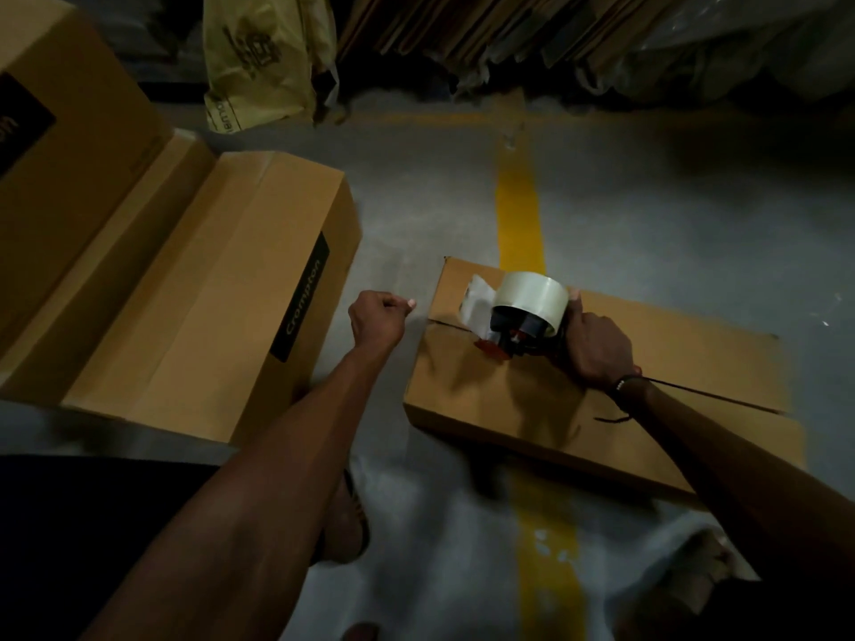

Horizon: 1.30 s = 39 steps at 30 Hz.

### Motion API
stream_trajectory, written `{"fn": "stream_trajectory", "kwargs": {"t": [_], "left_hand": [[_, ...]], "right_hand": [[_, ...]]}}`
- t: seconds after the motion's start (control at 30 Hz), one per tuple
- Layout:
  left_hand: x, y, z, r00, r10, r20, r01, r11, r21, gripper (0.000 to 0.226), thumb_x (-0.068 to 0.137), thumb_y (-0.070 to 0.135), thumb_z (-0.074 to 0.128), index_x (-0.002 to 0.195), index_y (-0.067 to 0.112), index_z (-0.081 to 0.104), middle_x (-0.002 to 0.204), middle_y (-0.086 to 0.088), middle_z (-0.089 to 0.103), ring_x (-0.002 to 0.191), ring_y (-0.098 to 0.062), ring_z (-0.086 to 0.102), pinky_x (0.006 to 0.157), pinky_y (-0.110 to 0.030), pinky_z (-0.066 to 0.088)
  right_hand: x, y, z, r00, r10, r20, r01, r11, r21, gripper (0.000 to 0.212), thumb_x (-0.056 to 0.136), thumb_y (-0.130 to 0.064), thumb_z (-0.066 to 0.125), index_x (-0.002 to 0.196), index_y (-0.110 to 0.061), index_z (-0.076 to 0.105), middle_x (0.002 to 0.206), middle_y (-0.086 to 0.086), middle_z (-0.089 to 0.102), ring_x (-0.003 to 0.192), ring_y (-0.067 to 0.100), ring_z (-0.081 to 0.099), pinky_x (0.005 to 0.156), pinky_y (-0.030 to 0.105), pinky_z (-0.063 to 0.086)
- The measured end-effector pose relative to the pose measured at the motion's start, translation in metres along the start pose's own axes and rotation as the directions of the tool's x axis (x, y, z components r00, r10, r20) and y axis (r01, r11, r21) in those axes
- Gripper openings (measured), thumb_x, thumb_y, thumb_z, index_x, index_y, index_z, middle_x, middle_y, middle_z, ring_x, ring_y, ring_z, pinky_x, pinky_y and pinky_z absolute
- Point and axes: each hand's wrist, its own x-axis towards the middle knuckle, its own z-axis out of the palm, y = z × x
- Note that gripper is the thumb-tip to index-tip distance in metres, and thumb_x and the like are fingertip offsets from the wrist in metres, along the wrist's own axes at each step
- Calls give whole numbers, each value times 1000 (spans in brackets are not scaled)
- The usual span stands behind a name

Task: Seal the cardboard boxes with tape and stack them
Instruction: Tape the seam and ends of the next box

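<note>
While the box (601, 400) lies closed on the floor (647, 215), our right hand (597, 349) grips the tape dispenser (523, 321) on its seam; our left hand (377, 316) pinches the tape end, fingers curled.

Dispenser (523, 323) on box (647, 390), right; larger boxes (194, 316) left, apart; bag (263, 57) and flat cardboard (462, 25) behind.
</note>
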Motion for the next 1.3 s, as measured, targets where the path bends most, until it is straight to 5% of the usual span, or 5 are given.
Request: {"fn": "stream_trajectory", "kwargs": {"t": [0.43,0.73,0.93,1.1,1.3], "left_hand": [[-4,-24,17,993,-112,18,113,993,-33,23,90,31,80,95,9,83,92,-8,78,84,-18,70,66,-18,42],[-4,-32,32,927,-375,21,375,927,-17,67,72,51,91,121,10,71,111,-14,74,81,-22,71,77,-43,65],[-22,-27,29,975,-200,-95,217,948,232,36,91,-5,62,124,7,68,126,-17,67,112,-32,65,82,-30,50],[-32,6,38,994,60,-91,-47,989,139,28,106,18,51,101,6,75,100,-12,74,87,-21,65,72,-23,38],[-35,8,63,994,-75,80,51,961,271,32,104,32,52,117,8,68,121,-17,69,110,-38,64,84,-37,48]], "right_hand": [[4,6,9,996,-81,-24,81,996,27,55,111,-37,14,149,-6,39,83,15,56,73,26,41,64,39,26],[7,8,12,996,-93,9,93,995,-28,68,110,-46,13,117,0,63,62,-4,43,58,18,42,56,33,24],[4,5,11,996,-82,21,83,996,-39,69,109,-49,11,120,-3,62,66,-3,45,59,16,40,59,33,26],[5,1,8,994,-100,35,104,988,-115,88,99,-58,-4,115,1,61,70,-1,46,64,18,49,61,32,28],[-1,-7,7,987,-149,-59,140,980,-138,72,106,-57,8,84,-14,61,72,5,58,70,29,55,65,35,34]]}}
